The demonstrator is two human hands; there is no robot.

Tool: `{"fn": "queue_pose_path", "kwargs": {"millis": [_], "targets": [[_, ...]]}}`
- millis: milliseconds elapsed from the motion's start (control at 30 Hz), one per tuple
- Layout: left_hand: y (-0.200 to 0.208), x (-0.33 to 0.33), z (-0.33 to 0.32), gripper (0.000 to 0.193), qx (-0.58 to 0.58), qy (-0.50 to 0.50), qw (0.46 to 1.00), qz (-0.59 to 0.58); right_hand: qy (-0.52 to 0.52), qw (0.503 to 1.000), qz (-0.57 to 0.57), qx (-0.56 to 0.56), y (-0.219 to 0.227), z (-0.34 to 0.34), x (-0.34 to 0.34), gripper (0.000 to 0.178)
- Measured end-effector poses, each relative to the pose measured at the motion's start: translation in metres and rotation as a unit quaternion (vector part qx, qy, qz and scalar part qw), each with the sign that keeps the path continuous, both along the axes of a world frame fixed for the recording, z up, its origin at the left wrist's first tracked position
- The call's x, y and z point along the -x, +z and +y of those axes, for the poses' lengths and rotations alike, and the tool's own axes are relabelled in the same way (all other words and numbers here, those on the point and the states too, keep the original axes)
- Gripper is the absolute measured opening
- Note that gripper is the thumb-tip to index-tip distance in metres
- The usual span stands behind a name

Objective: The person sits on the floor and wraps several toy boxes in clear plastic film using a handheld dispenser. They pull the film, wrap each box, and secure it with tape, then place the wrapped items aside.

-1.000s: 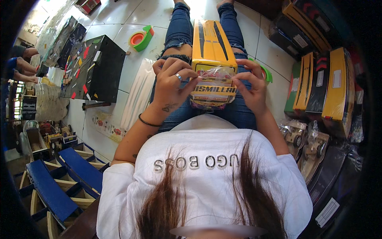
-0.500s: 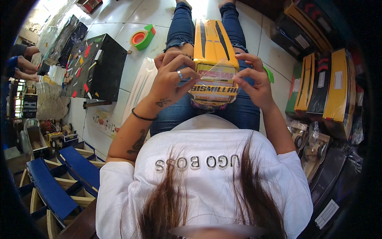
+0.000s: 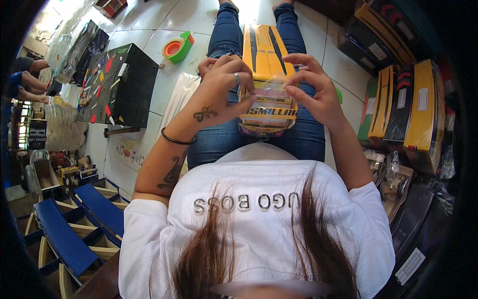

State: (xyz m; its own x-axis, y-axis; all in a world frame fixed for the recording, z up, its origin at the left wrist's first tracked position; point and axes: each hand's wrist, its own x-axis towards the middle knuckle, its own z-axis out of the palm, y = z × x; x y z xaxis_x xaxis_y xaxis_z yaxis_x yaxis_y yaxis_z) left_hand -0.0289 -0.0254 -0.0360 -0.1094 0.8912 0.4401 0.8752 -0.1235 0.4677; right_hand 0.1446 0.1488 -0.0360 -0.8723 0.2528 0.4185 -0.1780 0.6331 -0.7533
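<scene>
A yellow toy truck with black stripes rests lengthwise between my thighs. Clear plastic covers it, and its lettered end panel faces me. At the left edge of that panel, my left hand is closed, with thumb and forefinger pinching the clear plastic film. My right hand is on the other side, its thumb and forefinger together on the film at the panel's upper right. The other right fingers are raised and curved over the truck's top edge. The film stretches between both hands across the panel.
A tape dispenser in green and orange lies on the tiled floor. Left of it stands a black box stuck with coloured scraps. Blue wooden frames are at lower left. Wrapped toy truck bodies line the right side. Another person's legs show far left.
My right hand has risen slightly away from the panel's right edge and toward its middle. My left hand has turned a little and shifted right along the film. The truck stays put.
</scene>
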Motion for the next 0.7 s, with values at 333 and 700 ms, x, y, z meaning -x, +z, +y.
{"fn": "queue_pose_path", "kwargs": {"millis": [333,700], "targets": [[0.002,-0.025,0.024,0.022,0.032,0.027,0.942,-0.333,-0.087,0.967,0.055,-0.232,0.021,-0.004,0.004,0.013],[0.006,-0.021,0.022,0.025,-0.021,0.012,0.951,-0.307,-0.039,0.954,0.061,-0.289,0.024,-0.001,0.006,0.016]]}}
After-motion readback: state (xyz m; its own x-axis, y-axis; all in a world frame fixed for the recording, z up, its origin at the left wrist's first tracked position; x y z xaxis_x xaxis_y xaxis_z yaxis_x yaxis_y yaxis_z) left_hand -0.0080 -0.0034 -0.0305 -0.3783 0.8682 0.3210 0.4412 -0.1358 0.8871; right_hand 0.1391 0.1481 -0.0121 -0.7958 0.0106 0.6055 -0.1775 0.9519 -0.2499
